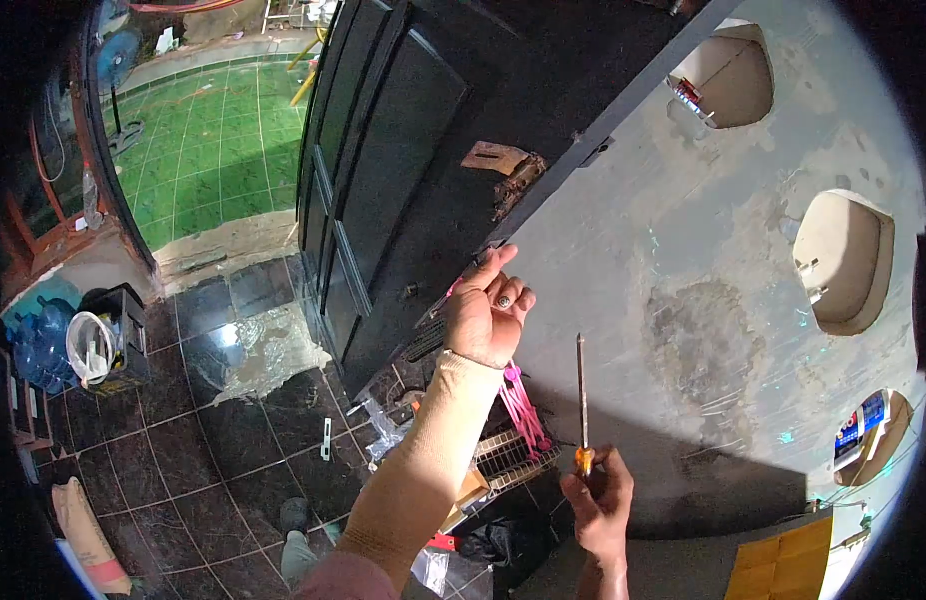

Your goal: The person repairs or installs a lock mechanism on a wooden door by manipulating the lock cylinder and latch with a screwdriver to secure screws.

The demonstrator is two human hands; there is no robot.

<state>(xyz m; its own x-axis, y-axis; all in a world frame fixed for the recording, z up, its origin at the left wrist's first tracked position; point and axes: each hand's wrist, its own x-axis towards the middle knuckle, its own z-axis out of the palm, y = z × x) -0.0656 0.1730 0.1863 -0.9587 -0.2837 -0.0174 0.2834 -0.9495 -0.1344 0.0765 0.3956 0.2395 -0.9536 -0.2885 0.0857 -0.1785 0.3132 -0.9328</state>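
Observation:
My left hand (491, 305) is at the edge of the dark door (408, 130), its fingers curled near the edge below the damaged lock area (521, 183); what its fingertips hold, if anything, is too small to tell. A ring shows on one finger. Lower right, my right hand (601, 505) grips a screwdriver (583, 400) by its orange handle, with the long shaft pointing up in front of the grey wall. The screwdriver is apart from the door.
The grey wall (723, 250) has cut-out niches, one holding a blue box (863, 428). Below my left arm stand a wire rack (505, 458) and pink plastic hangers (524, 412). Blue bottles (45, 345) and a bucket (89, 348) are at the left. A fan (119, 60) stands outside.

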